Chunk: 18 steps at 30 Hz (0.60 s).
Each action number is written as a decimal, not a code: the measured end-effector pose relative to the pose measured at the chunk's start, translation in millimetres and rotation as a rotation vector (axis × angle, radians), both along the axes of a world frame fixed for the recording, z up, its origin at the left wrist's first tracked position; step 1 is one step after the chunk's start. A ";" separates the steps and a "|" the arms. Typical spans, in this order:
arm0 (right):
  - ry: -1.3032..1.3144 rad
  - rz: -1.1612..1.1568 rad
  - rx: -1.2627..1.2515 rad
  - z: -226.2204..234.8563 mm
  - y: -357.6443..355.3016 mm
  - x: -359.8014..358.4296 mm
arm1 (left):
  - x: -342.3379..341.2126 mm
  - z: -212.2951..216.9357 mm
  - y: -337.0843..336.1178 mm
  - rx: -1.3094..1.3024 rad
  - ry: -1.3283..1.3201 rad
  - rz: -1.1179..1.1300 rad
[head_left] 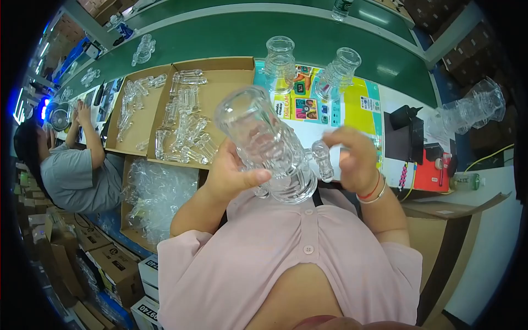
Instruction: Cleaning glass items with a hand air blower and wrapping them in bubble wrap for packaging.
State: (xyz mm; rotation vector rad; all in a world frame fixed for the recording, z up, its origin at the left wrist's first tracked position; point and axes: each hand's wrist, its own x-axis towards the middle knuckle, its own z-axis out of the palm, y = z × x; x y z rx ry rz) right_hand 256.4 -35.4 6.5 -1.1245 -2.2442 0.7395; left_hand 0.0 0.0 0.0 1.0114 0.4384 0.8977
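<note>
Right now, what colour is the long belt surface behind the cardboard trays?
Dark green: the conveyor belt runs behind the cardboard trays, with a paler edge strip. The head view shows it best.

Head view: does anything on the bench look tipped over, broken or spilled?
Nothing looks broken or spilled. The left hand holds a clear plastic jar tilted, and the right hand holds a small clear piece at its side. Two similar jars stand on the bench, one leaning, possibly lens bend.

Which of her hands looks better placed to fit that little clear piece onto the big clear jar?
Probably the right hand: its fingertips already pinch the small clear plastic piece right beside the large ribbed clear plastic jar. The left hand is wrapped around the jar, steadying it.
</note>
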 end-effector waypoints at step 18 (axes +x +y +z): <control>0.521 0.516 0.147 13.2 -68.5 -30.6 | 29.4 14.1 -63.6 1.132 0.112 -0.205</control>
